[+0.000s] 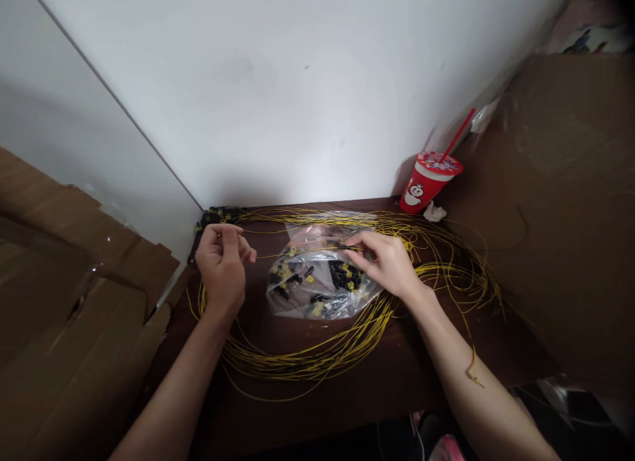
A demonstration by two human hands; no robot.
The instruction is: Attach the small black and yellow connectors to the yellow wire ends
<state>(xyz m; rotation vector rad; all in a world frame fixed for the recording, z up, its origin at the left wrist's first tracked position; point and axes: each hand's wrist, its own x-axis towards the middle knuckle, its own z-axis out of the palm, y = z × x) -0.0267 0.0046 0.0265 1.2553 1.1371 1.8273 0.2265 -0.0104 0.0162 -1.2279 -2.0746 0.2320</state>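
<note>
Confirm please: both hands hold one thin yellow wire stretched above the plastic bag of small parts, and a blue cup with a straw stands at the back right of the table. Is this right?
Not quite. The head view shows the cup is red, not blue. The rest holds: the left hand and right hand hold a thin yellow wire stretched above the plastic bag, and the cup with its straw stands at the table's back right.
</note>
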